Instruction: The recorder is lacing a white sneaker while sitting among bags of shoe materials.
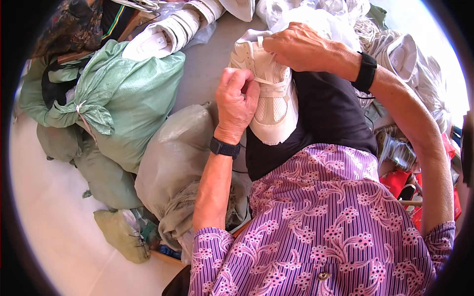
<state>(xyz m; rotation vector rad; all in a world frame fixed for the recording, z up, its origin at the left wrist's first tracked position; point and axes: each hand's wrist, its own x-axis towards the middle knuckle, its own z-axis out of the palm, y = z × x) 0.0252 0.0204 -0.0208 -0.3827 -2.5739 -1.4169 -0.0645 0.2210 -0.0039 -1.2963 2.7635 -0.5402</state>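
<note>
A cream-white sneaker (pixel 271 113) with mesh panels rests on my black-clad lap, its toe toward me. A flat white shoelace (pixel 269 85) crosses its front through the lower eyelets. My left hand (pixel 234 101) is closed in a pinch on the lace at the shoe's left side. From above, my right hand (pixel 303 48) bends over the upper eyelets beside the tongue, thumb and fingers pinched together on the lace. Its fingertips are partly hidden. Each wrist wears a black strap.
A tied green sack (pixel 133 93) and a grey sack (pixel 175 158) stand at my left. Nested white shoes (pixel 170 34) lie at the upper left. Clear plastic bags (pixel 316 22) and more pale shoes (pixel 402 56) are at the upper right, with red items (pixel 395 182) below.
</note>
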